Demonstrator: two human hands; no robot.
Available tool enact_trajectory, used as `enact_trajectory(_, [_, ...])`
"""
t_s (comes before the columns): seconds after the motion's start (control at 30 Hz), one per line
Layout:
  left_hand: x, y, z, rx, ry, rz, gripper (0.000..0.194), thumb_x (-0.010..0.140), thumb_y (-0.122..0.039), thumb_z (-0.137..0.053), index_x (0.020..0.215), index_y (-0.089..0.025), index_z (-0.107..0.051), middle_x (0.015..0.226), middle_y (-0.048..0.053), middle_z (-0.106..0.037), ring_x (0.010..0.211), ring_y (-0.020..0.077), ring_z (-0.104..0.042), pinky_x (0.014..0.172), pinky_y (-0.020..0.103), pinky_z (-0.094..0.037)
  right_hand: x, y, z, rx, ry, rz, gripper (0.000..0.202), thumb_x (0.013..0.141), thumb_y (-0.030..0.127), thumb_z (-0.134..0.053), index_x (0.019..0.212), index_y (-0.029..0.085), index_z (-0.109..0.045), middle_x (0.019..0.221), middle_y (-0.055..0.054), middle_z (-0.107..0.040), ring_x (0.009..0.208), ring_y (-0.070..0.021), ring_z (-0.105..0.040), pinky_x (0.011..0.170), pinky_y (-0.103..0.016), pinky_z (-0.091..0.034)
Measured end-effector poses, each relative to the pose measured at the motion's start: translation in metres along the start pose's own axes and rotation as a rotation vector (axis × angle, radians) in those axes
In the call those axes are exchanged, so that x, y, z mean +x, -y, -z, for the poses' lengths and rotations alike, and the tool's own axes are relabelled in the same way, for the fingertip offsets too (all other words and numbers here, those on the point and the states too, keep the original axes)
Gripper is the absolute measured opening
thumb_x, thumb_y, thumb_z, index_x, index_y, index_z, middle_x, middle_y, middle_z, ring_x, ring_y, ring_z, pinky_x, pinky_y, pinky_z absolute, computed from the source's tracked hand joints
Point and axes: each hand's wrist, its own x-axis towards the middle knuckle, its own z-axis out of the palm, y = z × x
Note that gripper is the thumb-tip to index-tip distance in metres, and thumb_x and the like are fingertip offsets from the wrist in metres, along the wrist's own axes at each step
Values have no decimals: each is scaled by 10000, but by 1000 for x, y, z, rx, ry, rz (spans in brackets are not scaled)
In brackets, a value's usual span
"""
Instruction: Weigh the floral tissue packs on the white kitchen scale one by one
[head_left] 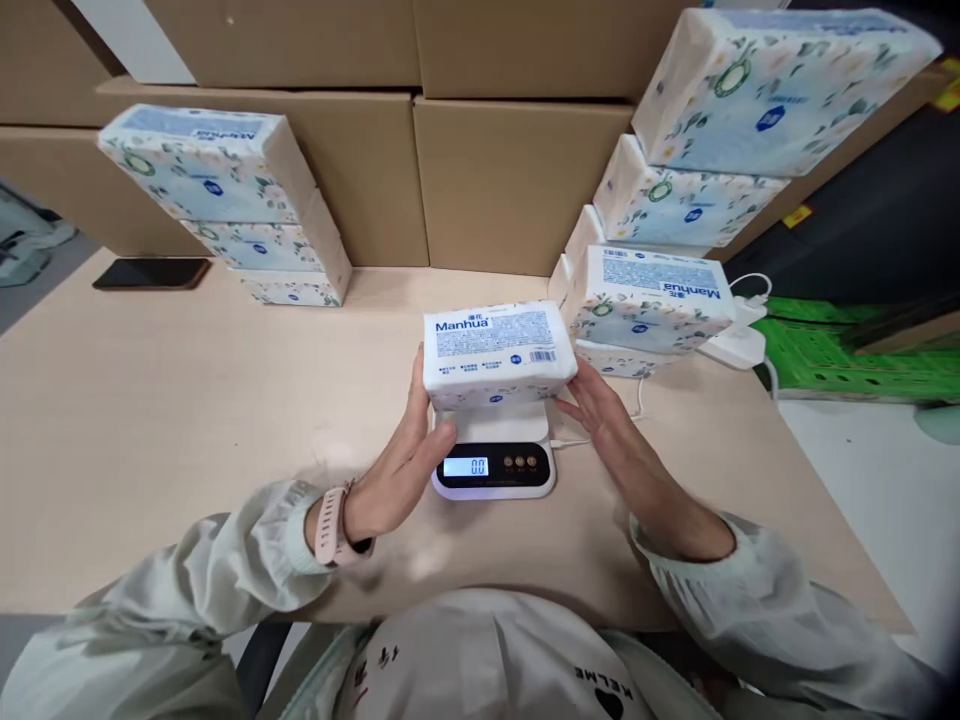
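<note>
A white pack of tissues [499, 350] marked "Manhua" is held between my two hands over a small digital scale [495, 488]. My left hand [409, 455], with a pink watch on the wrist, grips the pack's left side, thumb toward me. Against its right end rest the fingers of my right hand [604, 415]. The pack covers the rear of the scale's white plate, and the lit display [466, 467] reads 0.0. Whether the pack's underside touches the plate cannot be made out.
Tissue packs are stacked at the left [259, 247] and higher at the right [690, 205]. A phone [150, 273] lies at the table's left back. Cardboard boxes [517, 185] line the rear. A white power strip [739, 340] and a green crate [847, 350] are at right.
</note>
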Motion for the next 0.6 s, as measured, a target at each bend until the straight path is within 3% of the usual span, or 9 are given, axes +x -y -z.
enact_trajectory(0.1, [-7,2,16,42,165,108,649,930,-517,-774,1524,-348,-576,1591,98,-553,1647,343,-300,1382,599,-249,-8,-12,-2,18,17,-15,651,1057,588,-491,1668,442,-319,1769,39,-343,1625,-245,-401,1281,-527,-484])
enact_trajectory(0.23, [-11,8,30,87,202,163,685,974,-556,-707,1595,-343,-508,1720,73,-392,1687,327,-169,1409,577,-75,-18,-16,-11,-76,-117,5,570,1079,487,-482,1637,387,-419,1754,22,-384,1644,-233,-359,1380,-511,-322])
enact_trajectory(0.33, [-15,19,35,100,35,90,653,1003,-613,-638,1597,-381,-501,1770,28,-295,1692,311,-150,1408,560,-105,-22,-19,-14,-183,-346,129,507,1070,453,-489,1561,335,-537,1656,-42,-535,1518,-286,-533,1325,-574,-372])
enact_trajectory(0.43, [-16,26,41,97,-174,33,598,1011,-645,-594,1540,-369,-555,1732,43,-376,1656,329,-274,1375,590,-211,-22,-21,-13,-237,-566,149,444,1065,444,-475,1470,335,-621,1489,-64,-673,1285,-294,-690,1204,-599,-470])
enact_trajectory(0.5, [-16,26,44,95,-250,20,568,1003,-647,-591,1480,-338,-599,1674,65,-465,1611,334,-366,1339,595,-284,-22,-22,-12,-245,-637,125,417,1061,455,-470,1409,331,-664,1416,-67,-710,1211,-295,-713,1167,-604,-484])
enact_trajectory(0.6, [-15,24,46,91,-297,6,528,985,-649,-603,1387,-308,-643,1595,83,-550,1552,324,-450,1294,566,-358,-22,-22,-12,-256,-644,118,388,1055,477,-469,1316,311,-702,1360,-74,-736,1205,-307,-715,1162,-621,-477])
